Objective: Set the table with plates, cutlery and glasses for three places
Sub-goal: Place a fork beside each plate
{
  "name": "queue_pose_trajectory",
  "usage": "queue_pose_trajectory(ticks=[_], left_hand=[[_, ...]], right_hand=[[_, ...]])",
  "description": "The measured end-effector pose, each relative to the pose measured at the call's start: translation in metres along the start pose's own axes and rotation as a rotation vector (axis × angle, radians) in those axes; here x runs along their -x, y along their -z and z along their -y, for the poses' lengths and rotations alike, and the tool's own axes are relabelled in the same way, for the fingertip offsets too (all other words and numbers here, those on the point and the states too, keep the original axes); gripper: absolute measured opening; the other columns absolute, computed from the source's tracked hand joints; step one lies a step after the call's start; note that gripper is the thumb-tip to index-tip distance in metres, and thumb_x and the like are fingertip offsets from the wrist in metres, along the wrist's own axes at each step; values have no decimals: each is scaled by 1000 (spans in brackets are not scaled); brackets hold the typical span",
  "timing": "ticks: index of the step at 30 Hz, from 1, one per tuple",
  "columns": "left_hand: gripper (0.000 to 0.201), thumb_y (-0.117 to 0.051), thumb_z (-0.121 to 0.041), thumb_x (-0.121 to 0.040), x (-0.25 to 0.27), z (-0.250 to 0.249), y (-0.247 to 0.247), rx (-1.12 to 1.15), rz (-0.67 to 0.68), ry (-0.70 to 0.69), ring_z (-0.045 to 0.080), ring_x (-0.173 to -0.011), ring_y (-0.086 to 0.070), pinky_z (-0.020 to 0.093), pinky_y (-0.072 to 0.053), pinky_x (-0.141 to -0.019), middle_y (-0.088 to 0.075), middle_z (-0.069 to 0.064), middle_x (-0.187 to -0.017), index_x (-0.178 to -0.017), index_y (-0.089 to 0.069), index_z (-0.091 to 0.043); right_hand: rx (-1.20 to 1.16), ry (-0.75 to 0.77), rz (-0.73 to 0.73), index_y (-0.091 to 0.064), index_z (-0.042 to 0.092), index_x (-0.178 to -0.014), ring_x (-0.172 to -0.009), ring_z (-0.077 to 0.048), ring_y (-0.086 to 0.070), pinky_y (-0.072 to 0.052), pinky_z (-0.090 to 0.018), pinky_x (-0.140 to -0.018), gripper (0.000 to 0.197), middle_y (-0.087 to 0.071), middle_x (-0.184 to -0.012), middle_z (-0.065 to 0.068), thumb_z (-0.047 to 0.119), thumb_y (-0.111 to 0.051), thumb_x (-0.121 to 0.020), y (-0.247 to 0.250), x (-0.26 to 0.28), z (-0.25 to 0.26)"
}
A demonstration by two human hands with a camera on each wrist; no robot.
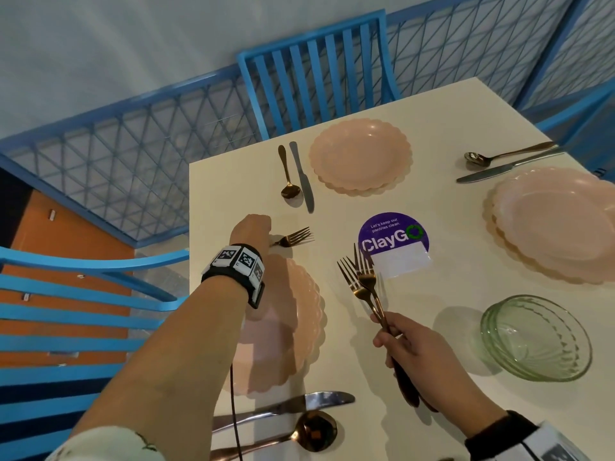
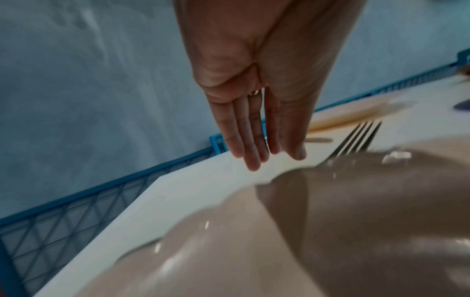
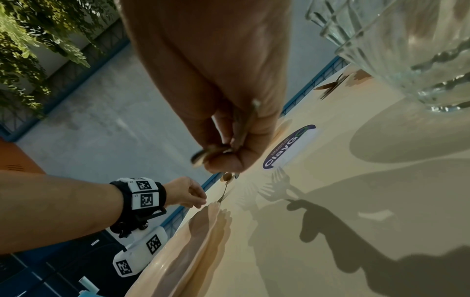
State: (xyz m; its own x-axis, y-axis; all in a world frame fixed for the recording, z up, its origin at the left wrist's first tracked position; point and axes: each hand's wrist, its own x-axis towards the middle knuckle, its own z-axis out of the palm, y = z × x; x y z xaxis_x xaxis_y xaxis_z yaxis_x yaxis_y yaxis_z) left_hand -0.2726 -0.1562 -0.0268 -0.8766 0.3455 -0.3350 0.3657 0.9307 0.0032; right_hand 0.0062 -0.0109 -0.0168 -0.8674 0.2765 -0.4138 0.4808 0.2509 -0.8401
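My left hand reaches over the near pink plate to the table's left edge. In the left wrist view its fingers are straight and hold nothing. A copper fork lies on the table just beside that hand, tines pointing right. My right hand grips two copper forks by their handles above the middle of the table. A knife and a spoon lie at the near side of the near plate.
The far pink plate has a spoon and knife on its left. The right pink plate has a spoon and knife beyond it. Stacked green glass bowls stand near right. Blue chairs surround the table.
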Motion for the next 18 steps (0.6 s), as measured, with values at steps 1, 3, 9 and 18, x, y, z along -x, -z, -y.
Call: queue_pose_trajectory(ticks=[1,3,9,18], left_hand=[[30,-56,-14,-90,5,-1,6,55,-52,-18,30,-109,-56,34,-45,-89,-59,17,-120,-117,-57,-2],[25,-58,-18,-90,21,-7,24,169,-164,-65,30,-104,-59,35,-46,-89,-63,16,-112,-108,-62,-2],[19,-54,-12,-93,86,-34,86,600,86,-129,19,-69,-67,20,-56,-60,-70,14,-90,-98,-65,2],[21,-53,-16,-93,183,-80,106,1159,372,-294,9,-62,-68,21,-59,-68,-69,4,-68,-95,-65,1]], right_hand=[[-9,0,-2,-59,22,-109,-62,-8,-56,-45,-14,-61,19,-62,-74,4,15,-48,-95,1,0,2],[-38,8,-7,-60,19,-111,-62,-8,-56,-46,-16,-60,20,-62,-74,3,15,-49,-95,2,0,12],[-115,108,-71,-58,12,-112,-60,-12,-55,-49,-17,-49,20,-65,-83,-3,10,-47,-96,15,-1,66],[-291,269,-128,-44,5,-111,-59,-14,-58,-52,-17,-50,15,-64,-78,-6,4,-44,-96,28,30,119]])
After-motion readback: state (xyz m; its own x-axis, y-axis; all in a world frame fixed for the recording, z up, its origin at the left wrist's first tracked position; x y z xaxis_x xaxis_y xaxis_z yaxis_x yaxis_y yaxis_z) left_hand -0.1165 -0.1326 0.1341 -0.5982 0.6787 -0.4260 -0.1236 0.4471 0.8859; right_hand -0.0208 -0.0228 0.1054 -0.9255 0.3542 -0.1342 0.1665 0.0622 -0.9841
